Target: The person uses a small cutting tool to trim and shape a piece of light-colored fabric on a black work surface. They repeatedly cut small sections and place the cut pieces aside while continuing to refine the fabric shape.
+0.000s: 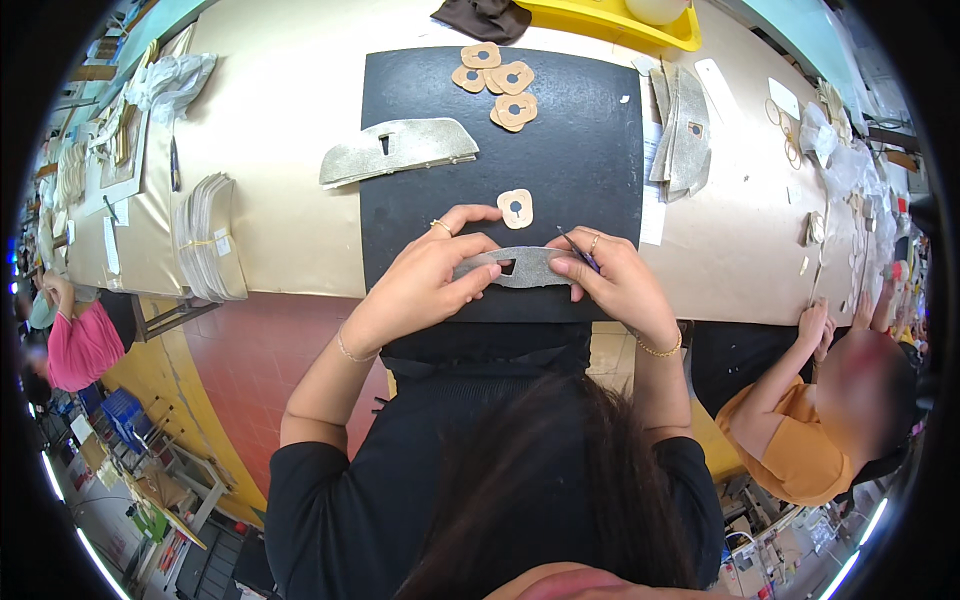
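Note:
Both my hands hold a curved grey piece (540, 266), leather or felt-like, with a small cut-out window, over the near edge of a black mat (420, 220). My left hand (425, 275) pinches its left end beside the window, with the index finger stretched forward. My right hand (615, 283) grips the right end and also keeps a thin, dark pointed tool (580, 249) between its fingers. Just beyond lies a tan rounded-square piece (516, 222) with a keyhole-shaped hole. Several similar tan pieces (513, 77) lie in a loose group at the mat's far side.
A stack of grey pieces (410, 150) overlaps the mat's left edge. More grey pieces (685, 140) lie at the right, and a banded bundle (208, 240) at the left. A yellow tray (610, 22) stands at the back. A person in orange (800, 440) sits at the right.

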Action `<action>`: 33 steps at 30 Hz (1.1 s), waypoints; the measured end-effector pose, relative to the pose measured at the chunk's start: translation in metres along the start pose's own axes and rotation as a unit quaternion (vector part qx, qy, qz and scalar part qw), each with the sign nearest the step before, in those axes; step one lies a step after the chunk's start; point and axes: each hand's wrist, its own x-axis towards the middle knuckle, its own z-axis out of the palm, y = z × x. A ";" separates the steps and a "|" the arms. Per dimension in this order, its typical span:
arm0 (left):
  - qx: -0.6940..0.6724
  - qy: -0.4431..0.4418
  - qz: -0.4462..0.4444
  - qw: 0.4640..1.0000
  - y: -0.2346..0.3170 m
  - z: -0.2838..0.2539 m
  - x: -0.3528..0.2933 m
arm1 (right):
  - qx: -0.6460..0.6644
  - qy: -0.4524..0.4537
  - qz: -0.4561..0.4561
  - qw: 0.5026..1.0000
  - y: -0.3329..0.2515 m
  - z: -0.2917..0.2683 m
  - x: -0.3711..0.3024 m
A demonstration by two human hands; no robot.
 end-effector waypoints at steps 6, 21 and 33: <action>-0.041 0.015 -0.031 0.999 -0.005 0.006 -0.001 | -0.011 0.010 0.015 1.000 0.004 0.002 0.003; -0.161 0.062 -0.080 0.982 -0.010 0.001 0.009 | -0.043 0.109 0.040 0.992 0.013 0.003 0.012; -0.110 0.154 -0.089 0.978 -0.015 0.007 0.032 | -0.074 0.174 -0.073 0.979 0.013 -0.007 0.031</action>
